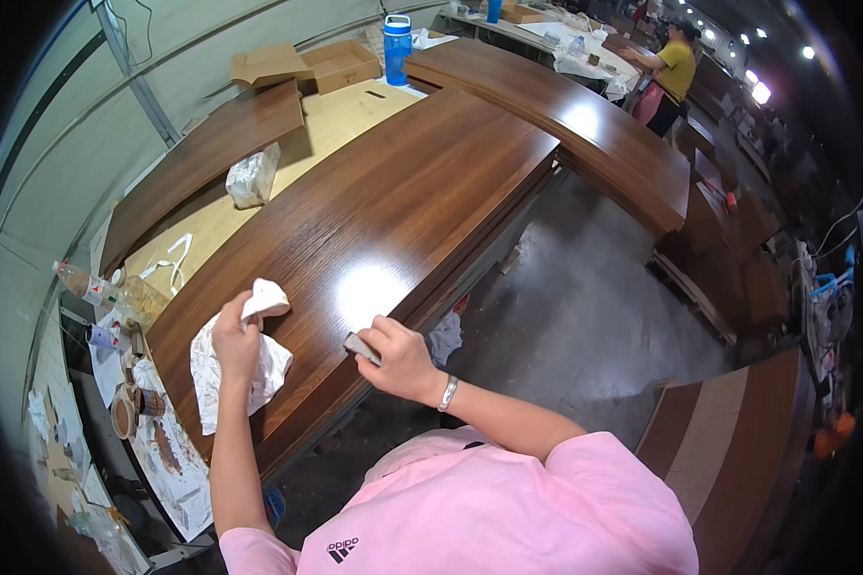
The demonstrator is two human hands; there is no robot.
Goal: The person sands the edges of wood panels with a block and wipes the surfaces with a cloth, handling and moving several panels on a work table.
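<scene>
The right hand (400, 356) pinches a small grey flat sanding block (361, 347) at the near edge of the long dark-brown glossy wooden panel (384, 206) — its length running away to the far right. The left hand (233, 337), further left, has fingers closed on a crumpled white cloth (259, 369) lying on the panel.

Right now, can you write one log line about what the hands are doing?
left hand: holds white cloth | right hand: presses small grey block on brown wooden panel

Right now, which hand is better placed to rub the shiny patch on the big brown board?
Probably the right hand: it holds a small grey block beside the glare on the wooden panel. The left hand grips a white cloth farther left.
</scene>
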